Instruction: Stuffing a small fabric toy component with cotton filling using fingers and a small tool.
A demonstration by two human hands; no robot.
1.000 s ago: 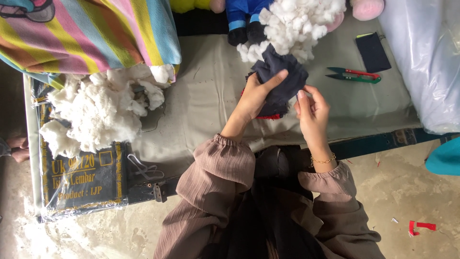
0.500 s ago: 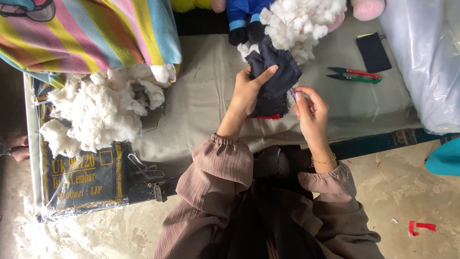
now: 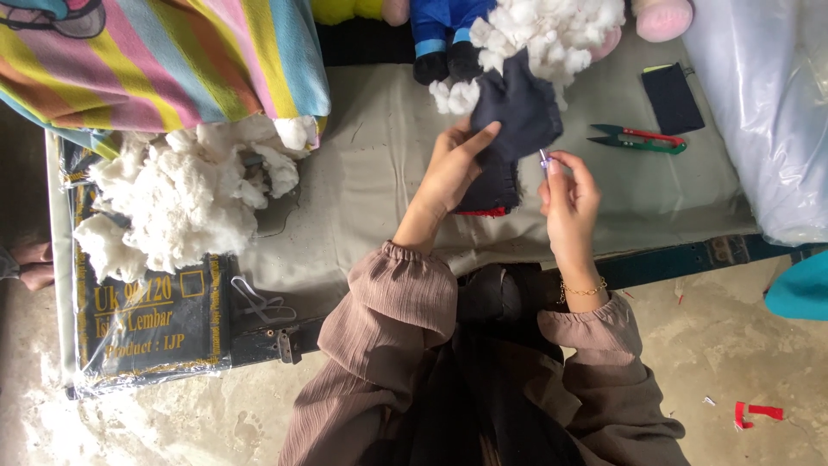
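Note:
My left hand (image 3: 454, 162) grips a dark navy fabric piece (image 3: 517, 116) with a red edge at its bottom, holding it up over the grey work table (image 3: 371, 173). White stuffing (image 3: 552, 30) bulges from the top of the fabric. My right hand (image 3: 567, 190) is just right of the fabric, its thumb and forefinger pinched on a small thin needle-like thing near the fabric's side edge. Both arms wear brownish gathered sleeves, and a gold bracelet sits on my right wrist.
A heap of white stuffing (image 3: 177, 194) lies at the left on a black plastic-wrapped pack (image 3: 147, 324). Striped fabric (image 3: 164, 56) fills the upper left. Red-and-green thread snips (image 3: 638, 138) and a dark pouch (image 3: 673, 97) lie at the right, beside a clear plastic bag (image 3: 768, 112).
My left hand has lifted the navy fabric piece a little higher and farther from me. My right hand has drawn slightly away to the right, fingers pinched.

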